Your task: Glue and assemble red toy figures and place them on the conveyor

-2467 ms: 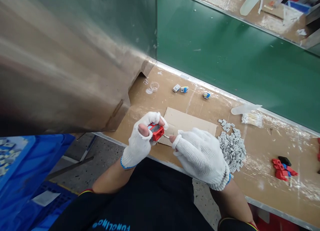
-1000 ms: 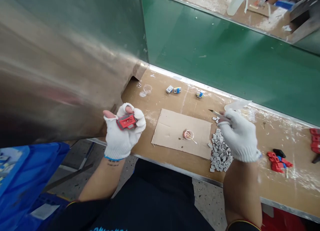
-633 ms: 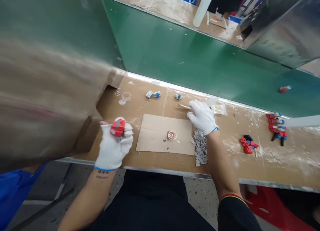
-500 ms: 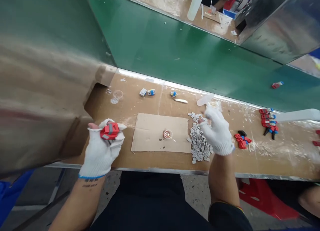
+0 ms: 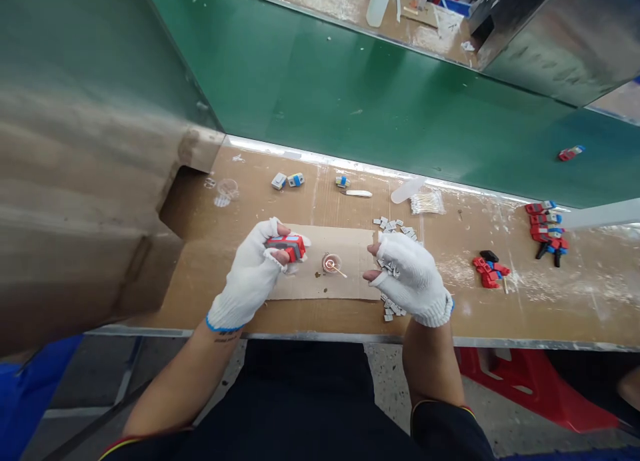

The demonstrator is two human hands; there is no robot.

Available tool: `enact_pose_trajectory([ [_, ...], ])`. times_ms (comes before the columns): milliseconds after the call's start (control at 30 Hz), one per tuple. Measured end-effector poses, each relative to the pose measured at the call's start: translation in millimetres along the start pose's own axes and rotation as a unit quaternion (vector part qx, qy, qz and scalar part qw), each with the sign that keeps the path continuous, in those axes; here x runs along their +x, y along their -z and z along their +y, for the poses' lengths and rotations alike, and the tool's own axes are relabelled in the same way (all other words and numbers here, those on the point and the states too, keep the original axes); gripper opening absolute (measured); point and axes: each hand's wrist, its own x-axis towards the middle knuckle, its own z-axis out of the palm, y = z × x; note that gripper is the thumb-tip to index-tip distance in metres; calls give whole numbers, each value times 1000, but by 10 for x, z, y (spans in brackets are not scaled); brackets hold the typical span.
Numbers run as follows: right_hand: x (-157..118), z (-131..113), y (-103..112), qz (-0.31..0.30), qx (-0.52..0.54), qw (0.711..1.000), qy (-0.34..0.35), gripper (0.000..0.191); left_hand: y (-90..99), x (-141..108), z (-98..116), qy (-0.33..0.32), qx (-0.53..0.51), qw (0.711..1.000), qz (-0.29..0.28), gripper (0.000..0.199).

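Observation:
My left hand [image 5: 253, 271], in a white glove with bare fingertips, is closed round a red and grey plastic toy part [image 5: 287, 246]. It holds this over the left side of a cardboard sheet [image 5: 300, 286]. My right hand [image 5: 413, 274], gloved alike, hovers at the sheet's right edge over a pile of small grey plastic pieces [image 5: 394, 306]. Its thumb and index finger are apart, and nothing shows between their tips. Between the hands, a small round cup [image 5: 331, 263] stands on the sheet with a cotton swab [image 5: 340, 270] leaning in it.
Behind the sheet lie grey-and-blue parts [image 5: 296, 180], a white-handled knife [image 5: 357, 193] and a bag of cotton swabs [image 5: 427, 202]. Red parts [image 5: 490, 271] rest at the right, with more red-and-blue assemblies [image 5: 545, 228] beyond. A metal panel [image 5: 100, 181] bounds the left; a green partition [image 5: 350, 94] the back.
My left hand has brought the red and grey toy part rightward over the cardboard and turned it. My right hand has shifted a little left, with its fingers lower over the grey pieces.

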Motion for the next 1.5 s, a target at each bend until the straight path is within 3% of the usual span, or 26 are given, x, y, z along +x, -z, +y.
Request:
enact_pose_trajectory([
  [133,-141,-14,-133,-28,4,999,-28,23,54,-24,-10,-27,83,995,43,58],
  [300,-306,-77,-425,-44,12,998,-36,14,27,77,-44,-56,142,988,10,43],
  [533,31,-74,-513,-118,-55,991,20,31,25,200,-247,-90,144,985,-23,38],
  [767,145,-3,-617,-73,-48,996,26,30,136,151,-402,-78,167,983,17,50],
  [867,88,20,-649,-77,-29,997,5,29,134,134,-409,-72,162,984,33,59],
  [1067,-12,17,-604,-79,44,996,-27,22,154,91,-415,-82,129,987,42,56],
  [1233,-32,-22,-508,-22,101,987,-123,27,158,83,-415,-102,109,988,38,45],
  [1500,-56,-13,-614,-23,159,967,-200,28,164,68,-417,-85,120,988,55,46],
])
